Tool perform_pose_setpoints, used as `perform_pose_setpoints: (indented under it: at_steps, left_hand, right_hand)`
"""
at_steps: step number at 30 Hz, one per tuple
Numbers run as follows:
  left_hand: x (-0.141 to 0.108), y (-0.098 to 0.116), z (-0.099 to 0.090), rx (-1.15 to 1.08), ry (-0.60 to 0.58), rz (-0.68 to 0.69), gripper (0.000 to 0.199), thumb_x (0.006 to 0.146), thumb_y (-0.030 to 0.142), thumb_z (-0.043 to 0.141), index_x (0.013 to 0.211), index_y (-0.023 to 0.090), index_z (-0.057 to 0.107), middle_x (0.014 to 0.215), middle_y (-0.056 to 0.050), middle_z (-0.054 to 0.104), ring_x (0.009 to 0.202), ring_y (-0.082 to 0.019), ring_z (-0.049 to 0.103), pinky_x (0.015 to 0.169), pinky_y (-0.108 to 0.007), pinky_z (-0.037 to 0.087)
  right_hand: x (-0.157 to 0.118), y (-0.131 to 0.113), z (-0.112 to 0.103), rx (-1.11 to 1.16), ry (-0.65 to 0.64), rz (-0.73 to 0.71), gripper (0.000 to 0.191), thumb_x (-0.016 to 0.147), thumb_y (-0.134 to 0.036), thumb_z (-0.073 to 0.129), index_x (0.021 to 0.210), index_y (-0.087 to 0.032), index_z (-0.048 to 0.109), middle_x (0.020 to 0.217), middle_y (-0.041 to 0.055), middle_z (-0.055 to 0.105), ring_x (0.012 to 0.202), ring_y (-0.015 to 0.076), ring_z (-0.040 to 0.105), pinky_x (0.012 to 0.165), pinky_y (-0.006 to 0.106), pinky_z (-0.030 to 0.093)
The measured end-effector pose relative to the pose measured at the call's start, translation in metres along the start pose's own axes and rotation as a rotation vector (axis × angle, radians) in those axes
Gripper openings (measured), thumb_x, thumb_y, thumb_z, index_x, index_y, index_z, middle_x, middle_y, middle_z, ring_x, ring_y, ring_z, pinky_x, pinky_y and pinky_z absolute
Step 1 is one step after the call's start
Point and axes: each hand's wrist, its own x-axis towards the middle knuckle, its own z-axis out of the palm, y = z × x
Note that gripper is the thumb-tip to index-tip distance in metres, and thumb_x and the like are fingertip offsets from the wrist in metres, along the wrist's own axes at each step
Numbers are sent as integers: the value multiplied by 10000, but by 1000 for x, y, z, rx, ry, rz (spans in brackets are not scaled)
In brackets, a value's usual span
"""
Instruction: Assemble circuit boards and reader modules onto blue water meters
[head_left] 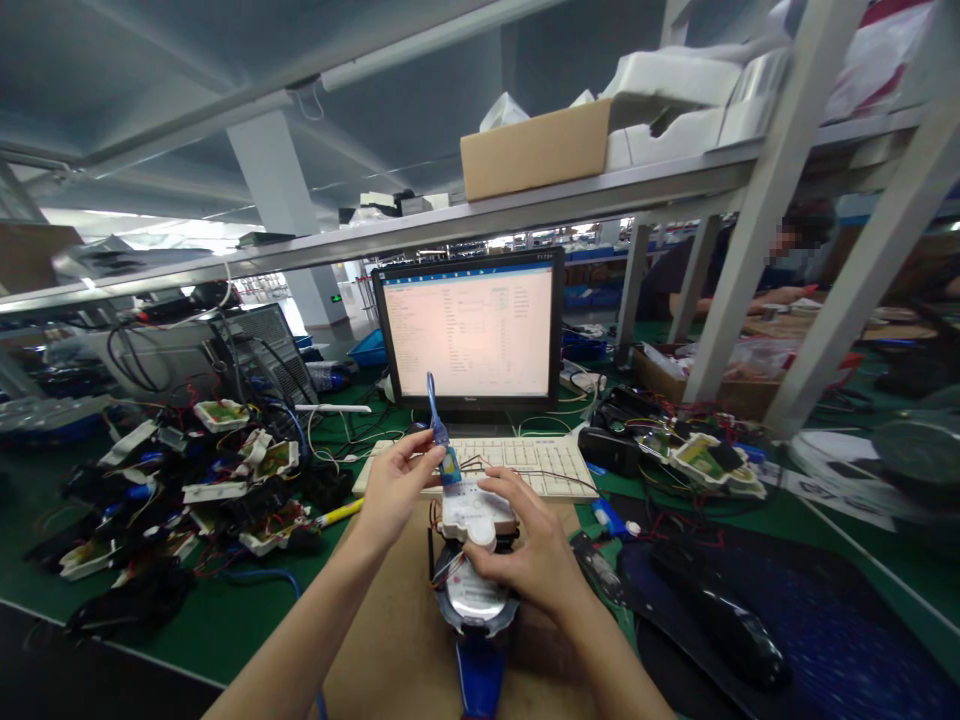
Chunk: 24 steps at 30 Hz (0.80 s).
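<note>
Between its thumb and fingers, my left hand [401, 480] pinches a small blue circuit board [449, 466] with a blue cable [434, 405] rising from its top. The board's lower end meets the upper edge of a white plastic housing [472, 508]; whether it is plugged in I cannot tell. My right hand [536, 545] grips that housing from the right, thumb below and fingers on top. Below it lies a round silver part [476, 590] in a dark frame, with thin coloured wires at its left and a blue handle [480, 675] towards me.
Behind my hands are a white keyboard [559, 465] and a lit monitor [472, 330]. Wired plastic assemblies [247, 480] pile up on the left, more [716, 465] on the right. A black mouse [724, 620] rests on a dark pad. A shelf [420, 215] crosses overhead; another person sits beyond, right.
</note>
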Motion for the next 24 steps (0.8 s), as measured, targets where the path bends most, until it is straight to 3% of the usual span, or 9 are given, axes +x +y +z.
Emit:
perform_pose_setpoints:
  at_steps: [7,14,20,24]
  left_hand:
    - [2,-5,1,-88,-20,-34,347,595,272,766,874,106,642,800,-44,649,679,-138,608,559,-246,550]
    - [9,6,-1,-492,95,-295,110,771,56,574,861,120,578,758,-23,640,604,-94,618,544,-197,548]
    - [10,2,-15,-519,152,-347,206,840,34,458,971,172,538,747,2,635,522,-73,608,413,-132,498]
    - [8,1,-20,-485,93,-343,229,814,-15,464,971,122,557,776,-24,648,575,-80,628,502,-151,540]
  right_hand:
    - [0,0,0,6,-3,15,520,607,-251,677,1109,-210,548,1253,105,505,1167,248,473,990,425,399]
    - [0,-3,-2,7,12,8,506,610,-253,679,1096,-189,553,1237,116,513,1149,245,489,978,417,415]
    - [0,-3,-3,15,0,14,500,621,-251,676,1101,-197,545,1229,112,516,1149,245,491,975,417,419]
    - [0,-3,-3,14,6,4,506,619,-250,677,1102,-192,543,1221,112,520,1152,250,485,990,430,401]
